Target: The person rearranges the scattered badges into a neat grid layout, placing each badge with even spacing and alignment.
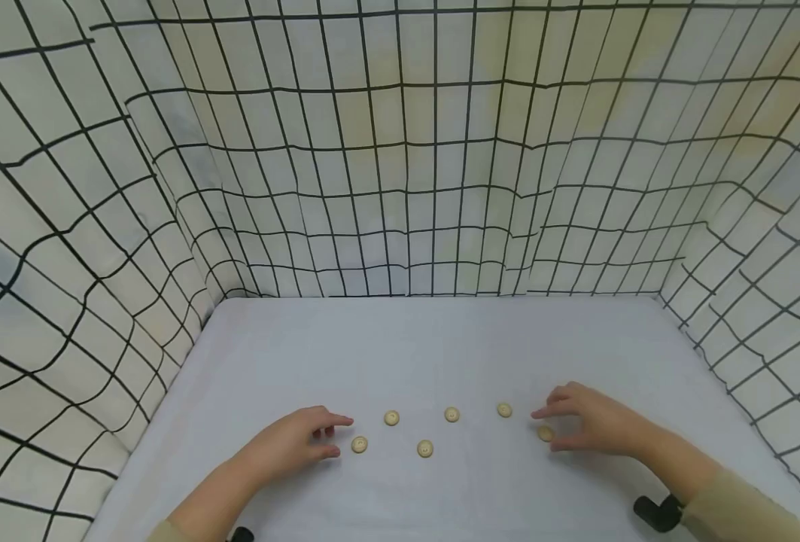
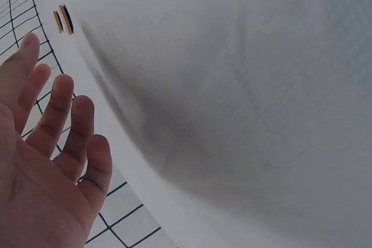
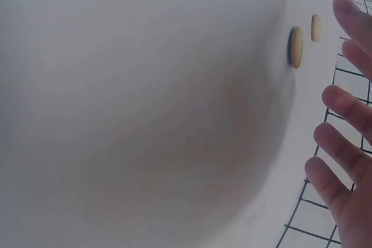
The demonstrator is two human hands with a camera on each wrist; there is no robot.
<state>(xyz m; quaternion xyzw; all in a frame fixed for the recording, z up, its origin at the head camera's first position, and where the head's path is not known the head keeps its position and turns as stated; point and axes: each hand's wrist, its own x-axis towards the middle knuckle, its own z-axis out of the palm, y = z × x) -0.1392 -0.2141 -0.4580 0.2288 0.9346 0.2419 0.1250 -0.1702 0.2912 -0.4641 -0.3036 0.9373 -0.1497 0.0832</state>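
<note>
- The bench (image 1: 440,346), white on top, has walls with a black grid rising along its far, left and right edges.
- A wide stretch of white runs between the buttons and the far edge; there is also room from the left hand (image 1: 298,439) to the left edge and from the right hand (image 1: 603,425) to the right edge.
- Six buttons, pale and round, lie flat on the bench, well short of the far edge, apart from one another.
- Three sit nearer the far edge: one (image 1: 391,417), two (image 1: 451,414), three (image 1: 504,409).
- Three sit farther from it: four (image 1: 359,444), five (image 1: 425,449), six (image 1: 545,433).
- Two hands: the left is spread, fingers lightly bent and thumb apart, just beside button four on its left-edge side.
- The right is spread too, thumb and fingers parted about button six; whether the thumb touches it, I cannot tell.
- Two tan sleeves, and two black pieces by the wrists, one (image 1: 658,514) on the right and one (image 1: 241,535) on the left.
</note>
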